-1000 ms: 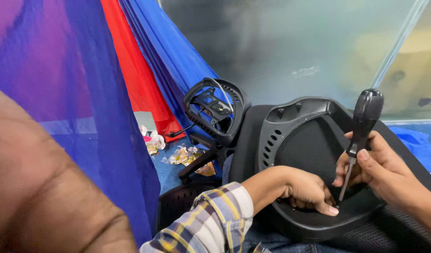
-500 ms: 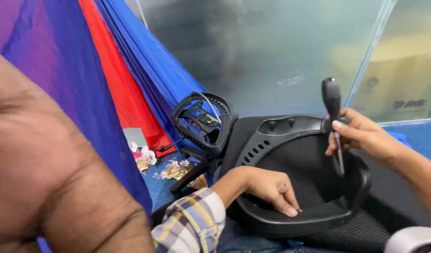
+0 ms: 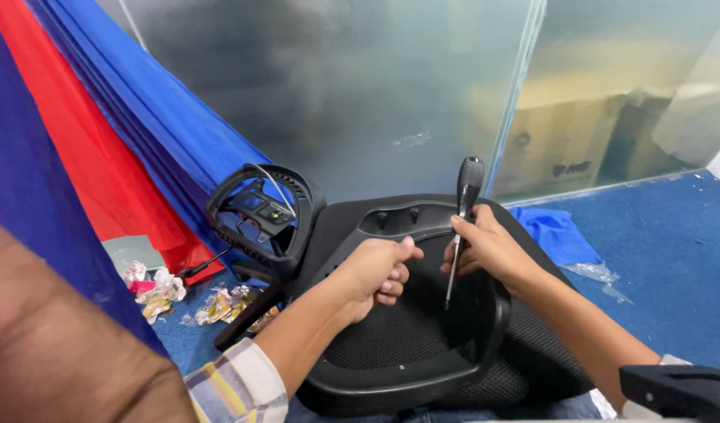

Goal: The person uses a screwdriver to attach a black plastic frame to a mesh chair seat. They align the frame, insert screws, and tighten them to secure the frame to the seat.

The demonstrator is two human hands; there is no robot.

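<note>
A black office-chair back frame (image 3: 470,345) with mesh lies across my lap. My left hand (image 3: 376,270) is closed in a fist over the frame's inner left edge, thumb pointing right. My right hand (image 3: 489,247) grips a screwdriver (image 3: 463,211) with a black handle, held upright, its thin shaft pointing down into the frame's opening. The two hands are a few centimetres apart. A black chair mechanism with a ring and wires (image 3: 262,211) stands just left of the frame.
Blue and red cloth (image 3: 101,149) hangs at the left. Crumpled wrappers (image 3: 188,301) lie on the blue carpet (image 3: 673,258). A frosted glass wall (image 3: 360,86) stands behind. A blue rag (image 3: 556,231) lies right of the frame. A blurred arm fills the lower left.
My view has tilted and shifted. My left hand rose from the frame's lower rim to its upper inner edge and closed. My right hand with the screwdriver moved left, closer to it.
</note>
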